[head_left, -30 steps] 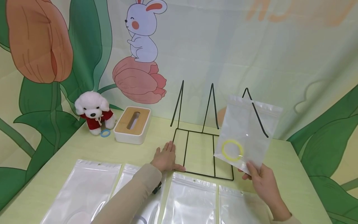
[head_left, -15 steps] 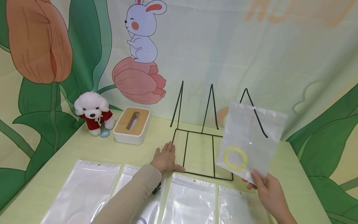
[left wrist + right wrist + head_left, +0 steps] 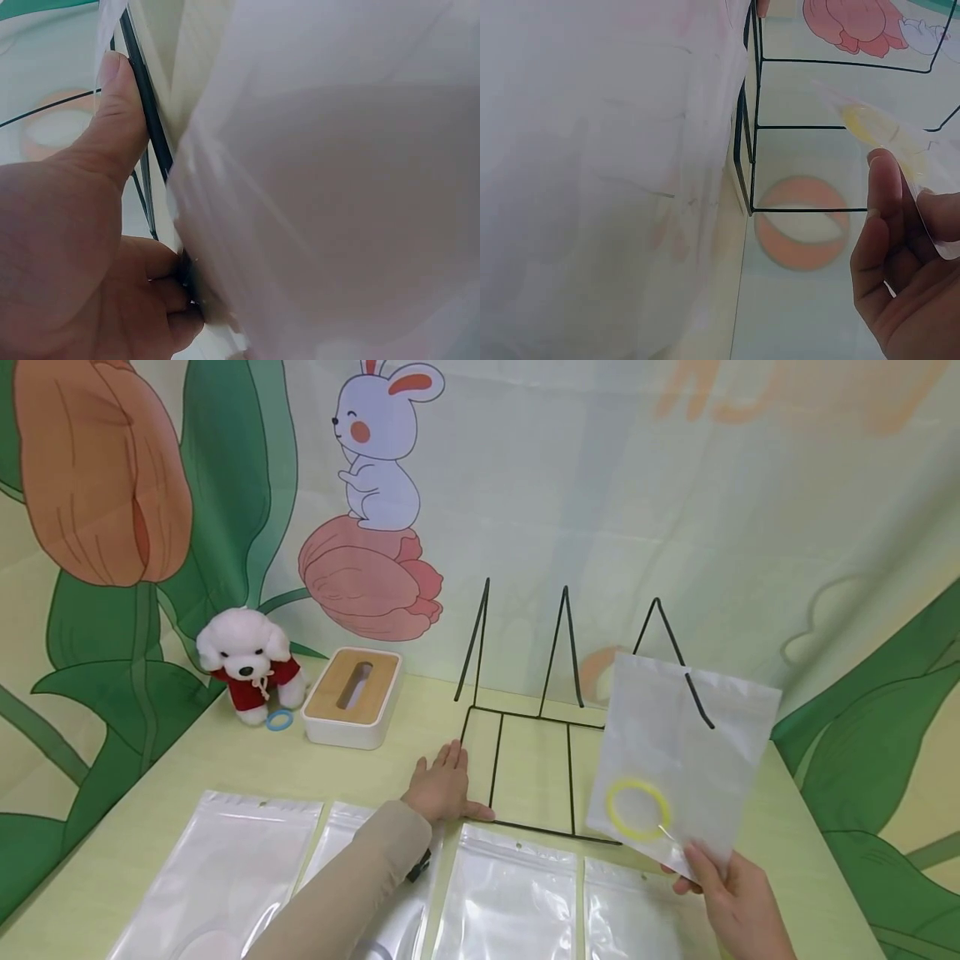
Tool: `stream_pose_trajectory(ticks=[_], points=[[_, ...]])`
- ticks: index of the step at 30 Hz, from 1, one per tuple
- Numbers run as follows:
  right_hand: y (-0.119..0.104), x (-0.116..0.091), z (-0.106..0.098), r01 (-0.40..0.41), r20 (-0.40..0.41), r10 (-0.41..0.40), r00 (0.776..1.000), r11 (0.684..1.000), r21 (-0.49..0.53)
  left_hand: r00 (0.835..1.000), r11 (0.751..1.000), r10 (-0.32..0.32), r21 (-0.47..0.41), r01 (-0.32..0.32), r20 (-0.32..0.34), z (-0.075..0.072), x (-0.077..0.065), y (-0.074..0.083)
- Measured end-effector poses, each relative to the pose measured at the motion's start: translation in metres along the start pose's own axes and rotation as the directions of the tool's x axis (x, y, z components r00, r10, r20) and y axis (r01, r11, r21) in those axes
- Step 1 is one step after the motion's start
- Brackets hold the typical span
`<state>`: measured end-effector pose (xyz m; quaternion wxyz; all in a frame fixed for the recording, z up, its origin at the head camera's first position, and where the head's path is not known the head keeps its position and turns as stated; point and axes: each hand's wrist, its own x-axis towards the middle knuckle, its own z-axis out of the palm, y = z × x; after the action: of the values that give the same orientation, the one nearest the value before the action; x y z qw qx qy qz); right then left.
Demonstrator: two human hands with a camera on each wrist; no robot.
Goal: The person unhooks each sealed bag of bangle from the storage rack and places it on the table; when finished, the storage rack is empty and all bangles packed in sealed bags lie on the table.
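My right hand (image 3: 738, 893) pinches the lower corner of a clear zip bag (image 3: 652, 735) with a yellow ring (image 3: 611, 808) inside. The bag stands tilted at the right of a black wire rack (image 3: 496, 764). The rack's right prong (image 3: 698, 697) passes behind the bag's top edge, and its free end shows in front of the bag. My left hand (image 3: 438, 789) rests at the rack's left side, fingers extended, thumb along the front bar. In the left wrist view that thumb (image 3: 112, 112) lies against the black bar. The right wrist view shows the bag edge-on between thumb and fingers.
Several clear zip bags (image 3: 232, 860) lie along the front of the table. At the back left stand a wood-topped tissue box (image 3: 318, 697), a white plush dog (image 3: 247, 652) in red and a blue ring (image 3: 279, 729). A printed curtain (image 3: 750, 527) hangs behind.
My right hand has moved down and slightly right with the bag, whose top edge now crosses the right prong nearer its free end. The left hand stays put.
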<state>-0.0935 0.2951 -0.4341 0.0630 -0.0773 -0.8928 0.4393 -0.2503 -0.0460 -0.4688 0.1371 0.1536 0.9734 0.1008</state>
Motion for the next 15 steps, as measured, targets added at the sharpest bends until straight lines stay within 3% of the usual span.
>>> stream_pose_trajectory(ticks=[8,15], points=[[0.002,-0.012,-0.002,-0.017,-0.035,0.016,0.999,1.0,-0.012,1.0,1.0,0.004,0.012,-0.004,0.009,-0.001,-0.001,0.001],[0.004,-0.02,-0.007,-0.141,0.01,0.141,0.99,0.99,0.003,1.0,1.0,0.001,0.012,-0.002,0.011,-0.001,-0.001,0.0]])
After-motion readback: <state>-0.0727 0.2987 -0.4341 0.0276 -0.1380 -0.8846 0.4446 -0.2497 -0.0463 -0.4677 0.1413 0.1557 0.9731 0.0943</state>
